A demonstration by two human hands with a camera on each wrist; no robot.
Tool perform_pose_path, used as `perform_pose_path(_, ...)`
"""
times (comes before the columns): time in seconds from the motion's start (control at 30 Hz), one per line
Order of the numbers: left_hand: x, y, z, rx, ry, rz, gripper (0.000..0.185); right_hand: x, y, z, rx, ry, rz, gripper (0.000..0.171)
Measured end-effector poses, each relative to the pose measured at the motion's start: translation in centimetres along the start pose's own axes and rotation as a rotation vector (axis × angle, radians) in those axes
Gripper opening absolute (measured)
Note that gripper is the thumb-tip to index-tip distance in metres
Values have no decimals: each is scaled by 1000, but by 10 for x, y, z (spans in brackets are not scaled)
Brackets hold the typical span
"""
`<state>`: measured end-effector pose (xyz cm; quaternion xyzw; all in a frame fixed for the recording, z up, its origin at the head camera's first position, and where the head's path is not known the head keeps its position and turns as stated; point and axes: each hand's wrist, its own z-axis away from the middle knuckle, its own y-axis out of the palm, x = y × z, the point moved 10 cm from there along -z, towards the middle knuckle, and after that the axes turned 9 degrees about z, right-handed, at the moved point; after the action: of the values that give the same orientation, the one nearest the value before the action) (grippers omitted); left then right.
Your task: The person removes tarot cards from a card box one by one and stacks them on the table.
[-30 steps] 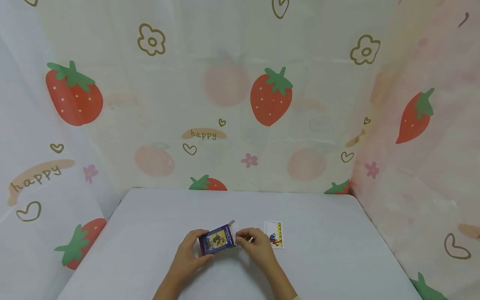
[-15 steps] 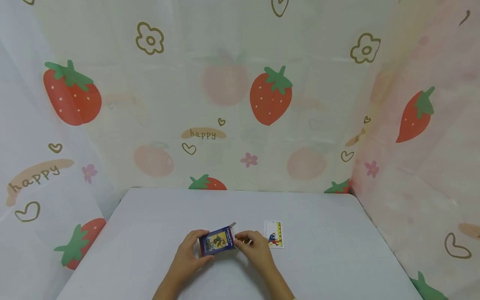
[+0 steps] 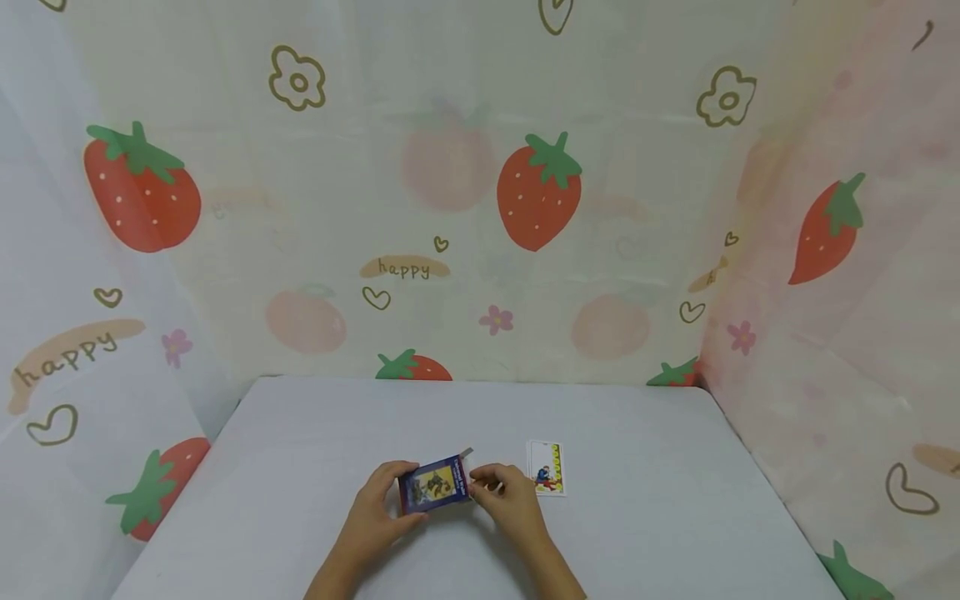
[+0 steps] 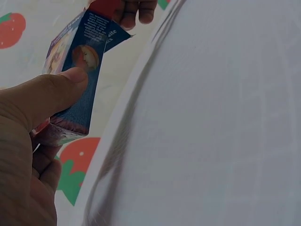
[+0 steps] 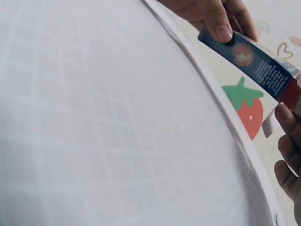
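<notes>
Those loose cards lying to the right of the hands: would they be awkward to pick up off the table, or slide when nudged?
The loose cards lie flat and thin on the smooth white table, so they would probably slide at a nudge. With no raised edge showing, lifting one likely means prying a corner. They look light and would likely flex, unlike the card box the left hand grips.

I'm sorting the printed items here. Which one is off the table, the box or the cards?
The small dark blue card box, gripped by the left hand with the right hand at its open flap end. The white picture cards lie flat on the table.
</notes>
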<state>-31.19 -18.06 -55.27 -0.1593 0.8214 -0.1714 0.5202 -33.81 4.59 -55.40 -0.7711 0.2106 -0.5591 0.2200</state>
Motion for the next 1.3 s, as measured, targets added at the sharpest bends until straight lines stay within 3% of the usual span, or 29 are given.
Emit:
perform_pose_path(0.73,-2,0,-1,-7,-12,-12,77,4,-8,3,-40,-39,39,15)
perform_pose_path(0.97,1,0,-1,-4,-15,-4,78,-4,-7,2,-24,11,15,13)
perform_pose_path(1.3,0,0,-1,5,-15,17,77,-7,-9,1,-37,10,-41,12)
